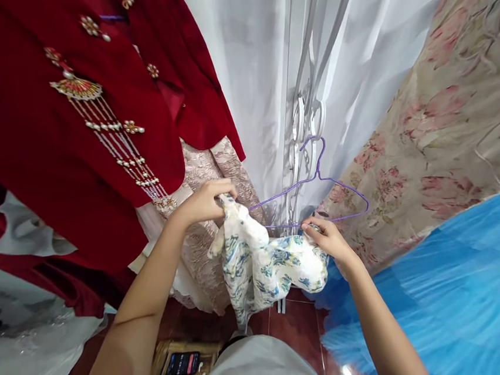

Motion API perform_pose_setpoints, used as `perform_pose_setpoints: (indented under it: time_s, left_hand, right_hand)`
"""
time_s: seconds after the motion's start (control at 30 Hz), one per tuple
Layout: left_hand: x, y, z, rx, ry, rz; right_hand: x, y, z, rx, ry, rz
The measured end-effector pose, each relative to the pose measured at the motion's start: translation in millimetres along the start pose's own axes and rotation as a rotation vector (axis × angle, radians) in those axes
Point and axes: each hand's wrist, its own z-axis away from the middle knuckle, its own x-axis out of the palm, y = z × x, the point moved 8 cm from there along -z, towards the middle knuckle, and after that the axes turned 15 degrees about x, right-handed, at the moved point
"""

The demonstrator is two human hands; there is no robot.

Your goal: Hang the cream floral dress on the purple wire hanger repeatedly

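Observation:
A white garment with blue and green floral print [275, 266] hangs bunched between my two hands. At its upper left edge, my left hand [208, 202] is closed around the cloth. My right hand [327, 240] pinches the cloth's upper right part, right at the lower bar of a purple wire hanger [318, 171]; whether it also grips the bar I cannot tell. The hanger's hook points up, close to the white metal scrollwork. Its left end runs behind the garment near my left hand, so that end is partly hidden.
A dark red jacket with beaded ornaments [151, 107] and a pink brocade skirt [208, 254] hang at left. At right are a floral fabric [411, 162] and a blue tulle dress [452, 289]. A white metal stand [298, 121] is ahead; a phone [183, 364] lies below.

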Motion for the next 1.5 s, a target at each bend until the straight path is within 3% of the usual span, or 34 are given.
perform_pose_setpoints:
  time_s: [0.23,0.47,0.67,0.77,0.83,0.87,1.0,1.1,1.2,1.3,1.43,1.5]
  left_hand:
    - [15.8,22.4,-49.8,0.054,-0.108,-0.087]
    - [25.5,-4.9,-20.8,-0.304,0.009,-0.133]
    - [61.2,23.0,-20.7,-0.311,0.156,-0.221]
    - [66.8,28.3,-19.7,-0.343,0.25,-0.284]
    - [64.3,25.1,-17.6,-0.33,0.299,-0.293]
    - [61.6,22.1,-16.2,-0.318,0.321,-0.299]
    - [57.4,14.9,-17.0,-0.209,0.332,-0.324]
    - [64.6,14.8,-22.9,-0.157,0.307,-0.327]
    - [70.1,11.1,-25.7,-0.167,0.304,-0.314]
    - [61.5,1.2,-21.1,-0.194,0.34,-0.305]
    - [35.8,-10.9,-19.3,-0.135,0.422,-0.209]
    - [31.4,-19.7,-26.0,-0.149,0.429,-0.11]
  right_hand:
    - [17.6,-14.9,7.1,-0.058,0.035,0.021]
    - [10.6,-5.1,27.2,0.014,0.119,0.042]
    - [10.1,-12.3,32.0,0.005,0.165,0.04]
    - [2.6,-15.9,41.8,-0.023,0.11,0.039]
    - [-20.1,-15.0,53.6,-0.074,0.121,-0.015]
    - [-40.3,-12.2,60.3,-0.1,0.194,-0.059]
    - [-141.1,17.7,83.4,-0.122,0.751,-0.186]
    - [-180.8,33.4,64.9,-0.076,0.882,-0.138]
    - [-185.9,32.5,23.0,-0.006,0.735,0.007]
    - [-166.1,32.5,-5.8,0.116,0.401,0.085]
    - [-123.3,36.6,6.2,0.217,-0.067,-0.017]
    - [-108.0,35.8,19.0,0.234,-0.123,-0.118]
